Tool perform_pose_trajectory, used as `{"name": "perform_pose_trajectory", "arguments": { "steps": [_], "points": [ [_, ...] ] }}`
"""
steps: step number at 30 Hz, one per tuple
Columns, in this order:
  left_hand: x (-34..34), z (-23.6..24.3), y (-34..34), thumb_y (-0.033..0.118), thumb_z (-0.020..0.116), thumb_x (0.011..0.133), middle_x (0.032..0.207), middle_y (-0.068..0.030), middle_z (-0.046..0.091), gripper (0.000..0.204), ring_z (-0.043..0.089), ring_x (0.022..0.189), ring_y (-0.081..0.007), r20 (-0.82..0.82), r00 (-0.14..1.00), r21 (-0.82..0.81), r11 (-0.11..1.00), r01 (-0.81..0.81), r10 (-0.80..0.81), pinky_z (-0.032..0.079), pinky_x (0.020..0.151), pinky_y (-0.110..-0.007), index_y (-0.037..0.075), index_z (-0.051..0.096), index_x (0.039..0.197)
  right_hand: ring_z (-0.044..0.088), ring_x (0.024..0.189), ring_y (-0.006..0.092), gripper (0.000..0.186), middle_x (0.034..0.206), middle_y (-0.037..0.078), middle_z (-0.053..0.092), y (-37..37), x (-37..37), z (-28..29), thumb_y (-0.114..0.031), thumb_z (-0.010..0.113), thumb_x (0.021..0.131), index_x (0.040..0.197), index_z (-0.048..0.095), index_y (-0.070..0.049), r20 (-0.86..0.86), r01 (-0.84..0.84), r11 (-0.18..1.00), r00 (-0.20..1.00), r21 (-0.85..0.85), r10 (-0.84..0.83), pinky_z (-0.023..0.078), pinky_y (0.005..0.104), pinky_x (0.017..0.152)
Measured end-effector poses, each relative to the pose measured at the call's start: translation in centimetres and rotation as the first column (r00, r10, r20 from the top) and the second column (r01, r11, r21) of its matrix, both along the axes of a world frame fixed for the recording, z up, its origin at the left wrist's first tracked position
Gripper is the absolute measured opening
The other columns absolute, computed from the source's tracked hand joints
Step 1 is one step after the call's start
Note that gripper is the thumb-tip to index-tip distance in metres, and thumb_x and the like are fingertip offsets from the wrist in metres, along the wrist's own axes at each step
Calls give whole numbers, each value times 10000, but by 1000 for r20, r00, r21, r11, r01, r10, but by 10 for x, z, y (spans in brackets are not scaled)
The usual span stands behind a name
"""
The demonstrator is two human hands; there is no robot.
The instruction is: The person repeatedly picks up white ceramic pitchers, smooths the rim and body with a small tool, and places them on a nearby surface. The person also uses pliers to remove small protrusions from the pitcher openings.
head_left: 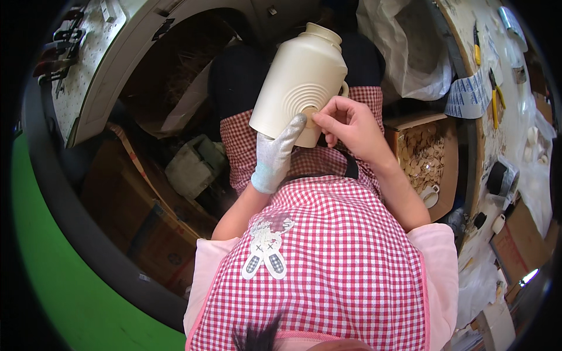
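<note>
A cream jug-shaped body (295,70) with a short neck, concentric raised rings and part of a side handle rests tilted across my lap, its neck pointing away. My left hand (276,153), in a pale grey glove with a light blue cuff, grips its near end, the thumb lying on the front. My bare right hand (354,127) is closed in a pinch at a small round tan disc (309,116), which lies against the jug just below the rings. The fingertips touch the disc's right edge. The jug hides most of the left fingers.
An open cardboard box (446,171) full of tan discs (417,153) stands at my right, a small white cup-like part (430,197) in it. Yellow-handled pliers (499,96) lie on the right-hand worktable. A clear plastic bag (404,64) hangs beyond. A grey block (192,168) sits at the left.
</note>
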State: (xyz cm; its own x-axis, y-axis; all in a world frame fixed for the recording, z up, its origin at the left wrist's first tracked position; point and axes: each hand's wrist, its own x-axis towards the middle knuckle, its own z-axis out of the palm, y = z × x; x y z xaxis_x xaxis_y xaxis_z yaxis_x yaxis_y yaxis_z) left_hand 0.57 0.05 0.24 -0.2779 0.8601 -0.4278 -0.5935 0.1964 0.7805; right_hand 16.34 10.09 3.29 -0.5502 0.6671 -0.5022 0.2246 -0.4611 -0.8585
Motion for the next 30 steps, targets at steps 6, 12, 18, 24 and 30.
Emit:
{"name": "perform_pose_trajectory", "arguments": {
  "steps": [6, 12, 18, 24, 30],
  "points": [
    [2, -3, -1, 119, 767, 970, 1224, -84, 699, 410, 682, 1075, -159, -70, 998, 0, 1000, -7, 7, 570, 924, -296, 19, 614, 1337, 618, 635, 49, 175, 816, 30, 727, 12, 0, 6, -174, 749, 977, 952, 679, -16, 82, -96, 995, 992, 26, 93, 517, 201, 582],
    [-4, -5, -4, 118, 779, 960, 1238, -93, 693, 437, 685, 1081, -169, -100, 993, -24, 998, 56, -58, 577, 928, -304, 16, 605, 1348, 626, 642, 52, 188, 804, 30, 727, 13, -1, 7, -183, 753, 973, 949, 679, -12, 118, -110, 992, 988, 63, 102, 522, 206, 580],
    [-5, -2, -7, 106, 786, 950, 1248, -97, 688, 465, 684, 1096, -171, -58, 994, -8, 996, 92, -93, 581, 935, -305, 14, 590, 1363, 630, 643, 65, 192, 804, 30, 726, 1, 5, 0, -191, 755, 969, 951, 686, -12, 70, -38, 996, 997, 77, 32, 521, 216, 582],
    [-5, 1, -6, 112, 796, 943, 1246, -96, 690, 472, 685, 1103, -172, -15, 997, -12, 997, 73, -73, 583, 933, -301, 15, 593, 1357, 627, 641, 62, 172, 804, 25, 715, -8, 5, -7, -172, 746, 982, 950, 679, -17, 11, 31, 998, 999, 62, -32, 516, 214, 591],
    [-6, -1, -5, 123, 785, 954, 1259, -91, 686, 468, 679, 1118, -173, -46, 997, -16, 998, 68, -69, 571, 947, -309, 21, 587, 1365, 628, 633, 64, 177, 793, 23, 707, -12, -1, -8, -177, 746, 984, 948, 679, -17, 17, 77, 994, 997, 81, -78, 520, 215, 585]
  ]
}}
